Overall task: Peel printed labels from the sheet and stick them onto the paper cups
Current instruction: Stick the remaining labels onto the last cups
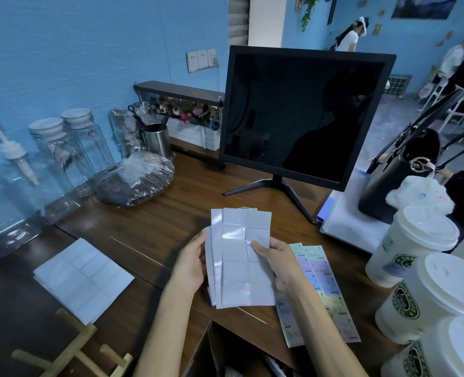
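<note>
Presently the work stands at the peeling step: both hands hold a fanned handful of white label sheets (241, 257) above the wooden counter (149, 229). The left hand (191, 263) supports the sheets from behind along their left edge, fingers curled round it; the right hand (275, 261) holds the right edge, with its thumb pressed at a lifted corner of one label (250, 244) in the right column. That corner appears raised from the backing, but no label is yet free. The next move, in my judgement, calls for a steady pull on that corner while the left hand keeps the backing flat, then a carry to the right. Lidded paper cups (416, 246) stand in a cluster at the right end of the counter, near the right forearm; one already appears to bear a small label. Printed strips in pastel colours (320, 284) lie on the counter under the right wrist, and whether these are the labels meant cannot be told. A second pile of white sheets (84, 278) lies well apart to the left. A dark monitor (304, 115) stands behind, glass jars (70, 148) and a wrapped bundle (135, 182) sit at the left rear, and a black handbag (399, 170) behind the cups. Nothing blocks the path to the cups, though they stand crowded together.
</note>
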A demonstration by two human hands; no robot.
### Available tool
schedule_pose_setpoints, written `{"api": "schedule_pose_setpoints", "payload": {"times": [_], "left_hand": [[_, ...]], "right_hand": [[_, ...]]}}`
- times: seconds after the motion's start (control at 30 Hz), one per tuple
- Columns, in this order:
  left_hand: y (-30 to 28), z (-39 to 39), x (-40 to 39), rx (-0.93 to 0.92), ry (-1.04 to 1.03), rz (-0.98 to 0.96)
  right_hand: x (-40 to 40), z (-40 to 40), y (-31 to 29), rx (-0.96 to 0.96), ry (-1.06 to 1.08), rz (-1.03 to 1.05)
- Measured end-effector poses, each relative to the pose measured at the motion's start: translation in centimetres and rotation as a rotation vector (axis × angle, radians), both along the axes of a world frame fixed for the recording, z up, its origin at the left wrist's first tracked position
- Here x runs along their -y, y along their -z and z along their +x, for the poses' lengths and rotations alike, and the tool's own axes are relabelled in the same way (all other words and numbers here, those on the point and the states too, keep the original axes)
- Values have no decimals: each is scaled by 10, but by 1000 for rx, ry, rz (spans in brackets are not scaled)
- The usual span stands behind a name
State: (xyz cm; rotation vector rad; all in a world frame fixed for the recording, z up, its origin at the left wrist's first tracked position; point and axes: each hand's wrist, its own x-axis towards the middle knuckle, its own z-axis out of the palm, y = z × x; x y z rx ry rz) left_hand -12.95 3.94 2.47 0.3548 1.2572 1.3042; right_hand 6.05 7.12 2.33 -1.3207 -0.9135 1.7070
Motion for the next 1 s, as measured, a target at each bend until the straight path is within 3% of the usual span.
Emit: {"api": "schedule_pose_setpoints", "payload": {"times": [0.07,0.13,0.23,0.37,0.5,0.67,0.77,0.9,1.0], "left_hand": [[-1,2,0,-133,5,24],[-5,6,1,-106,69,34],[-11,8,8,-77,243,34],[-7,8,14,-239,471,58],[-4,11,9,-165,416,98],[-4,13,9,-60,329,51],[-1,10,7,-86,290,28],[-7,12,1,-185,312,50],[-9,21,-4,-244,324,108]], "right_hand": [[-1,0,-1,28,-1,14],[-4,-2,0,70,54,24],[-10,-6,0,120,146,42],[-14,-6,-2,132,126,90],[-16,-7,-2,143,12,77],[-18,-1,-3,177,99,154],[-20,7,-6,200,110,170],[-18,15,-16,189,-112,126],[-15,8,-14,285,-158,138]]}}
